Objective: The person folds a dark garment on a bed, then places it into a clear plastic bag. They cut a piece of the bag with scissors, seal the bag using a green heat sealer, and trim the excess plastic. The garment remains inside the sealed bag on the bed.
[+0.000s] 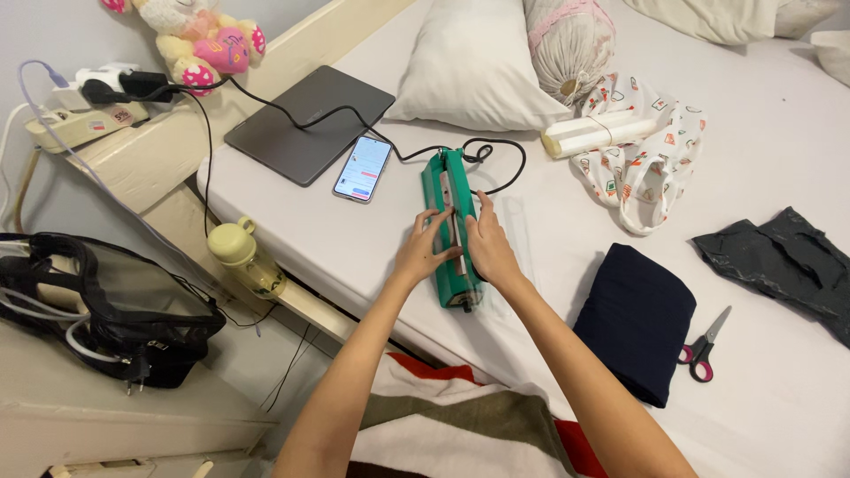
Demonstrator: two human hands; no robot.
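Observation:
A green heat sealer (449, 181) lies on the white bed (779, 159), its black cord looping behind it. My left hand (426, 248) rests on its left side, fingers touching the sealing bar. My right hand (490, 248) presses flat on the sealer's arm from the right. Something thin and clear seems to lie under the arm, but I cannot make it out.
A lit phone (363, 167) and a grey laptop (310, 122) lie left of the sealer. A folded navy cloth (636, 320), pink-handled scissors (705, 346) and black plastic bags (784, 261) sit to the right. A white roll (600, 134), pillows and a yellow bottle (245, 258) are nearby.

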